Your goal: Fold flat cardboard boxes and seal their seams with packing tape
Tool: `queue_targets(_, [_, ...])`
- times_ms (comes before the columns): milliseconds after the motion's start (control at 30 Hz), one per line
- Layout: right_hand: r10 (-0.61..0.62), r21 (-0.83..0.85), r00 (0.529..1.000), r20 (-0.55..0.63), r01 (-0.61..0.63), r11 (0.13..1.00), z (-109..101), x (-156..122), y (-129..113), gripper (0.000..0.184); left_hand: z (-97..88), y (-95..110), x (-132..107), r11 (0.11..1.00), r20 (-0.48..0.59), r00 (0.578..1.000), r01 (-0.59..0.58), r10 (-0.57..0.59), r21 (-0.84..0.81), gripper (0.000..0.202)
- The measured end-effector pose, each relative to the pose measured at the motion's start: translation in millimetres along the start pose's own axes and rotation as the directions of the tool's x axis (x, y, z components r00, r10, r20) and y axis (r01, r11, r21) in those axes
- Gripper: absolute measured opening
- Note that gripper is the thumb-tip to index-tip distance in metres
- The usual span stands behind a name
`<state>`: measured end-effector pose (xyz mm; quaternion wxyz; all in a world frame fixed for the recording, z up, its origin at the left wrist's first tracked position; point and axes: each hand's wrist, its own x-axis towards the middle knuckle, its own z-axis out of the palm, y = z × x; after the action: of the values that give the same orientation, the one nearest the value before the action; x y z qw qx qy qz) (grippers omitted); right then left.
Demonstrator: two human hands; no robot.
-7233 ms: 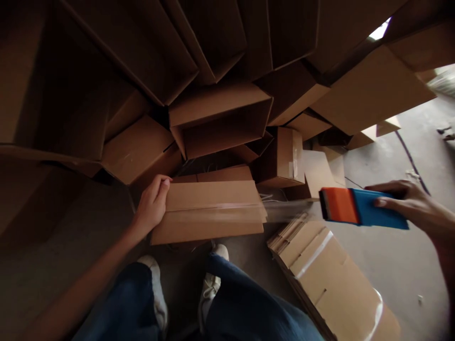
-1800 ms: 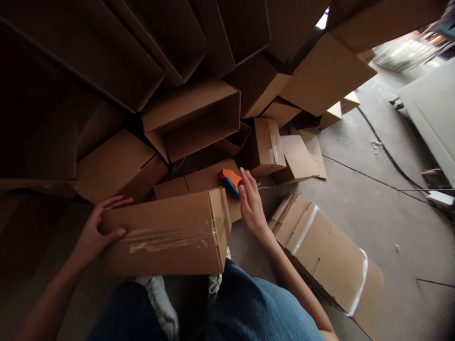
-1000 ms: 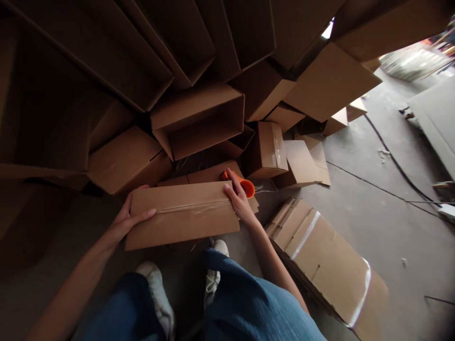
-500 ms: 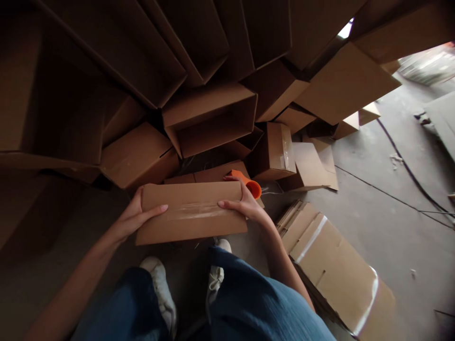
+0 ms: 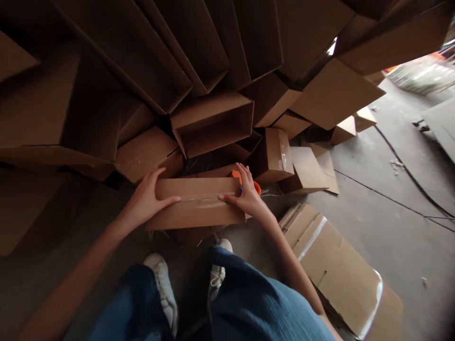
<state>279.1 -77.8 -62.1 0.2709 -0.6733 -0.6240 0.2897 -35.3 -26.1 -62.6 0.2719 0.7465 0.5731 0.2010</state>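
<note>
We note the flat carton (image 5: 195, 213) lying crosswise, long axis left to right, clamped between left hand (image 5: 145, 196) and right hand (image 5: 245, 199), one at each end. The tape dispenser (image 5: 256, 188) sits just behind the right hand. Since the earlier frame, the left hand has slid inward.
</note>
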Motion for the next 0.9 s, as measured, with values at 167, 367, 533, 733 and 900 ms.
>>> queue_targets(167, [-0.185,-0.266,0.966,0.180,0.229,0.936,5.9,1.8,-32.5,0.082,10.7,27.3,20.8,0.977,0.229,0.967,-0.147,0.109,0.154,0.091])
queue_targets(367, [-0.246,-0.383,0.965,0.093,0.262,0.886,38.2,18.8,-85.6,0.051,15.5,42.6,34.2,0.954,0.344,0.937,-0.163,0.070,0.251,0.079])
queue_targets(533, [-0.358,-0.490,0.923,-0.139,0.250,0.835,59.0,32.7,-101.1,0.043,19.2,44.2,23.1,0.926,0.254,0.959,-0.203,0.123,0.318,0.053])
queue_targets(733, [-0.236,-0.517,0.969,-0.066,0.169,0.839,76.0,34.0,-85.4,0.034,33.7,45.8,9.3,0.893,0.109,0.974,-0.226,0.199,0.389,0.043])
queue_targets(900, [-0.243,-0.475,0.968,-0.056,0.188,0.860,77.2,34.9,-85.9,0.027,30.4,69.0,22.1,0.916,0.003,0.995,-0.097,0.104,0.389,0.043])
